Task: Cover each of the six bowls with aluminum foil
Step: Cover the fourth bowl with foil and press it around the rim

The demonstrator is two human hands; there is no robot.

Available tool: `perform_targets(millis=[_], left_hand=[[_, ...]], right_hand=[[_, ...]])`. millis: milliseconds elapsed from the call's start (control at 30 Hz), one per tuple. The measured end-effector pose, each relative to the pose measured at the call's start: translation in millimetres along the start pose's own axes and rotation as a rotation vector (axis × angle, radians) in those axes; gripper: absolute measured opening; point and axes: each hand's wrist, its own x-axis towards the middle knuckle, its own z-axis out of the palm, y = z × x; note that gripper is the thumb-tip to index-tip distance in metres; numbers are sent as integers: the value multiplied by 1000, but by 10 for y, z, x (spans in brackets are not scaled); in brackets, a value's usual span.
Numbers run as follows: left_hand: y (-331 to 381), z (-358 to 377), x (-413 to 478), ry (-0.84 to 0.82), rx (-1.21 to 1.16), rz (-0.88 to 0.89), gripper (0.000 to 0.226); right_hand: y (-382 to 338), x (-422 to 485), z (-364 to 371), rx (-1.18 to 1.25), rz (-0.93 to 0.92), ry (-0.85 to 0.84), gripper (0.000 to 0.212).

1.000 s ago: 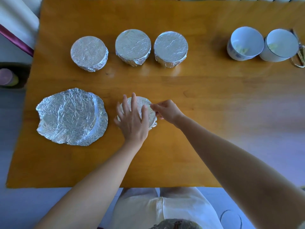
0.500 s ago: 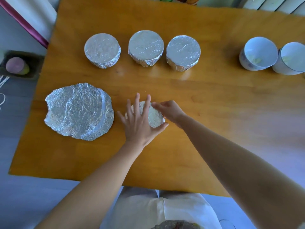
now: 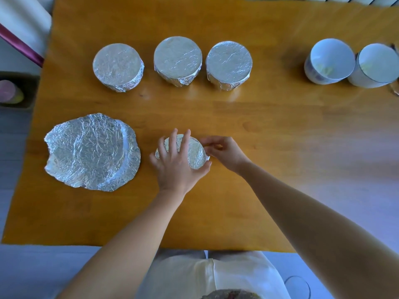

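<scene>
Three foil-covered bowls stand in a row at the back: left, middle, right. Two white bowls stand uncovered at the back right, one beside the other. A fourth bowl with foil over it sits in front of me. My left hand lies flat on its top with fingers spread. My right hand pinches the foil at the bowl's right edge. Loose crumpled foil sheets lie stacked flat to the left.
The wooden table ends at a near edge just above my lap. A dark tray with a pink round thing sits on the floor to the left. The table's right front part holds nothing.
My hands stay on the near bowl. My right hand's fingers have shifted a little along the foil's right edge. The camera view has moved slightly.
</scene>
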Motion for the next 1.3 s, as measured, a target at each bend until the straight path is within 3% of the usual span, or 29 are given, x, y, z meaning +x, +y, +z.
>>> perform_targets(millis=[267,433,733,1000,1167,1300], left_hand=[[8,-13,-5,14,15,-1,96],[8,-4,-5,20,15,-7,95],[8,-1,-5,34,25,1,94],[9,-9,-9,50,22,2,94],[12,-4,-3,47,12,-2,95],[8,5,-3,54,14,8,94]], right_hand=[[3,65,83,-61,-9,79,9],[32,39,160,-133,-74,167,10],[133,9,201,-318,-329,326,9],[104,-150,134,-147,-174,137,37],[105,-214,41,98,-39,6,49],[131,-219,-5,-10,-85,-42,38]])
